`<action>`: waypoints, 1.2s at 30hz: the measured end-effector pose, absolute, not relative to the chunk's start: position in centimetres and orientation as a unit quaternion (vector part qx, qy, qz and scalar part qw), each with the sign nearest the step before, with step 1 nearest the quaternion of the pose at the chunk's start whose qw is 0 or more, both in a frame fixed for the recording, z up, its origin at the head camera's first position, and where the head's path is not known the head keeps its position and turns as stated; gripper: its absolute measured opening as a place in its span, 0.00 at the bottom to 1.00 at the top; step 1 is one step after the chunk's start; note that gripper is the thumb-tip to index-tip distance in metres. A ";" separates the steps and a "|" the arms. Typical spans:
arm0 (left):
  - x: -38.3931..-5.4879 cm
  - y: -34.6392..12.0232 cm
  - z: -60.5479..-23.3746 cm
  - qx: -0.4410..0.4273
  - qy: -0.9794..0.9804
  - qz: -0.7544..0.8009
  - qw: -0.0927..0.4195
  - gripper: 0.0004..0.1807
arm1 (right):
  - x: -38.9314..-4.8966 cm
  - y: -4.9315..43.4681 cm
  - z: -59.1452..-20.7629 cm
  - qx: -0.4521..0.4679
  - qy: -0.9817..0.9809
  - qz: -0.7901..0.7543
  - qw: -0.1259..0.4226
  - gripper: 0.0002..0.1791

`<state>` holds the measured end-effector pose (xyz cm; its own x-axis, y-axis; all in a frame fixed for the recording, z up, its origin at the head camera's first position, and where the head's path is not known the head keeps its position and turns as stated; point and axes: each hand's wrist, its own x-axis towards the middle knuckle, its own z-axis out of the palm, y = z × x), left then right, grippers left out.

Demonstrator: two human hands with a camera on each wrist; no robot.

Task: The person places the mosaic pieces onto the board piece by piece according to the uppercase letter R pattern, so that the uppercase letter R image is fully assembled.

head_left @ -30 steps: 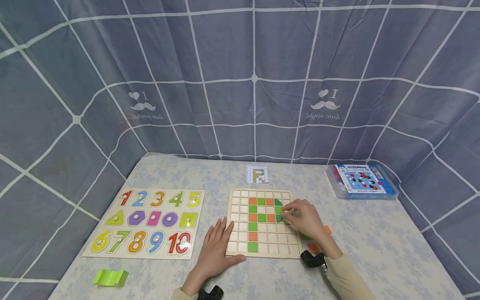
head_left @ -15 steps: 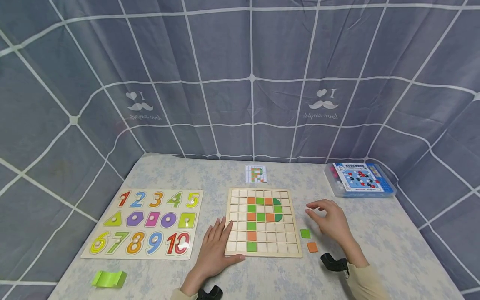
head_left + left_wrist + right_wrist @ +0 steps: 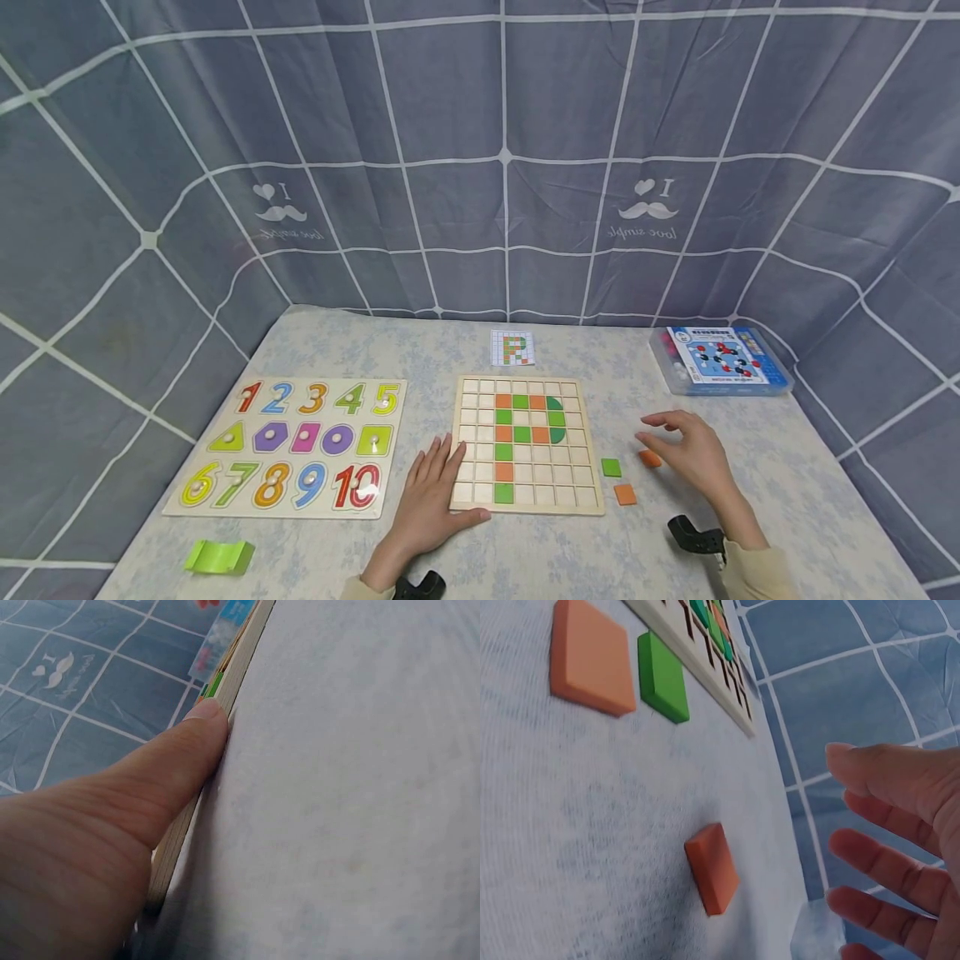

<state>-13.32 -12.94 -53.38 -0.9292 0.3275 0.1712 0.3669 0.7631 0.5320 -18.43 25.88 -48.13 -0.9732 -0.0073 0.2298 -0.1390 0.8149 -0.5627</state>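
A wooden grid board (image 3: pixel 555 477) lies mid-table, with orange and green square tiles plus dark green rounded pieces forming a P shape. My left hand (image 3: pixel 429 505) rests spread at the board's left front corner, its thumb along the front edge; the left wrist view shows that thumb (image 3: pixel 169 761) against the wooden side. To the right of the board, my right hand (image 3: pixel 692 457) hovers with fingers apart and nothing between them. Just by its thumb lies an orange tile (image 3: pixel 649 459), partly covered in the head view but fully visible as the darker orange tile (image 3: pixel 712 868) below the fingers.
A green tile (image 3: pixel 611 467) and another orange tile (image 3: pixel 625 495) lie beside the board's right edge. Behind the board is a pattern card (image 3: pixel 513 348). A number puzzle (image 3: pixel 397 454) and a green curved block (image 3: pixel 219 557) are at left; a plastic box (image 3: pixel 722 361) stands back right.
My right hand has left the board's right side, moving right and then toward me, over the far orange tile. The left hand stays in place.
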 end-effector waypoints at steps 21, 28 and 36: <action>-13.3 -12.9 -53.4 -0.184 -0.938 -0.292 0.032 0.54 | -18.1 27.5 -49.3 0.031 -0.953 0.301 0.027 0.27; -13.3 -12.9 -53.5 -0.188 -0.938 -0.288 0.037 0.55 | -18.0 27.7 -49.5 0.040 -0.956 0.289 0.015 0.25; -13.4 -13.0 -53.8 -0.189 -0.938 -0.287 0.041 0.55 | -18.0 27.6 -49.7 0.045 -0.956 0.290 -0.010 0.24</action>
